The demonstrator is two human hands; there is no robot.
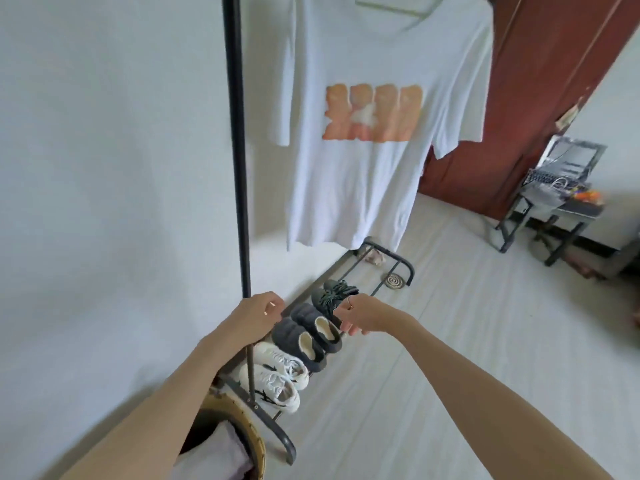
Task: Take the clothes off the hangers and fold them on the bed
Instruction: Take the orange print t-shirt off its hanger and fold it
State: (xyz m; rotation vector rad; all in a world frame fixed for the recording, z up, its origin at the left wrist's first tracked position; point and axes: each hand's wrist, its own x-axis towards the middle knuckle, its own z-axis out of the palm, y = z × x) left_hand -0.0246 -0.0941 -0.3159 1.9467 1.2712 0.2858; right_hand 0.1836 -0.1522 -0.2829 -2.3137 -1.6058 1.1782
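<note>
A white T-shirt (374, 133) with an orange print hangs on a pale green hanger (388, 8) from the black clothes rack, whose upright pole (239, 150) stands left of it. Both my hands are stretched forward, well below the shirt's hem and apart from it. My left hand (256, 315) has loosely curled fingers and holds nothing, just right of the pole. My right hand (360, 315), with a ring on one finger, hangs with relaxed fingers, empty. No bed is in view.
Shoes line the rack's bottom shelf: white sneakers (277, 382), dark slippers (308, 334), dark laced shoes (334, 294). A woven basket (239, 431) sits at the lower left. A brown door (540, 98) and a small black table (550, 202) with clutter stand right. White wall left.
</note>
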